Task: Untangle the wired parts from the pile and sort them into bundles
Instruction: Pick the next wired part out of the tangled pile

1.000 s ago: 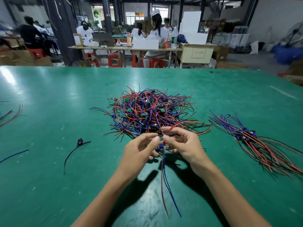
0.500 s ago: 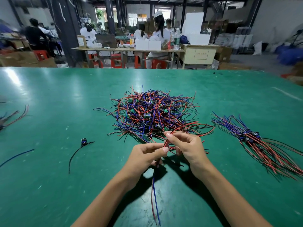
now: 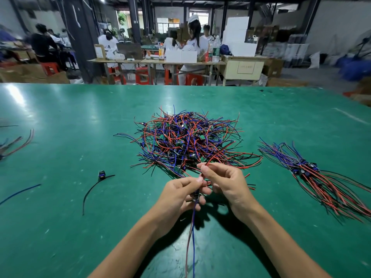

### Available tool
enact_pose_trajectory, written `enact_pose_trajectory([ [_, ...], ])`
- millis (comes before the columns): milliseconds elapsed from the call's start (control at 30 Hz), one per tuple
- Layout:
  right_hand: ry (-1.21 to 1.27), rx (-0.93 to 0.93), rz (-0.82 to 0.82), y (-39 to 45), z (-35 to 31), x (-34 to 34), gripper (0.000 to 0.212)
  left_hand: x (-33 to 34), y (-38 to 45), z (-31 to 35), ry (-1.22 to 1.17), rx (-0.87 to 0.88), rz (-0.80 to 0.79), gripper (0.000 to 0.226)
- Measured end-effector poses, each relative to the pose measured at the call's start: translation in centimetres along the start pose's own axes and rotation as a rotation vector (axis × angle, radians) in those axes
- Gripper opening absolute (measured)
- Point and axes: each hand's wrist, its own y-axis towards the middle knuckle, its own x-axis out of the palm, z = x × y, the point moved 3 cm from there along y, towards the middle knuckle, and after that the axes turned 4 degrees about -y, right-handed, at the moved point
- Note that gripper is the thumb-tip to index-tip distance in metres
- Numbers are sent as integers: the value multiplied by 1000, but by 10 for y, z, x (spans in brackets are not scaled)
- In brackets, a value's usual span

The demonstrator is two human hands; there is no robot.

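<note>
While hands (image 3: 181,194) (image 3: 225,182) pinch wires (image 3: 191,227), pile (image 3: 186,141) beyond

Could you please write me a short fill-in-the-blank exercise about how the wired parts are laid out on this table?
1. The tangled pile lies on a ____ table.
2. The sorted bundle lies to the ____ of the pile.
3. The left hand and right hand hold one wired part; its wires hang ____ the person.

Missing words: green; right; toward
</note>
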Motion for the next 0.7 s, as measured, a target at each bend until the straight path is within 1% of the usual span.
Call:
enact_pose_trajectory([
  [100, -92, -43, -96, -1, 2, 10, 23, 2, 2, 1, -9, 62, 73, 19],
  [167, -136, -82, -101, -2, 2, 17, 25, 1, 3, 2, 10, 96, 120, 20],
  [233, -212, -126, -50, -2, 5, 19, 30, -1, 2, 3, 69, 131, 151, 22],
  [300, -275, -166, 14, -5, 7, 20, 28, 0, 2, 6, 147, 189, 152, 24],
  [367, -232, -132, 75, -4, 8, 22, 29, 2, 3, 8, 221, 268, 138, 26],
  [467, -116, -38, 183, 1, 5, 18, 32, 1, 3, 9, 396, 361, 100, 27],
  [567, -79, -19, 277, 7, -3, 3, 30, -1, 2, 6, 508, 348, 50, 25],
  [700, -38, 26, 361, 8, -3, -6, 28, 0, 3, 4, 561, 283, -7, 27],
])
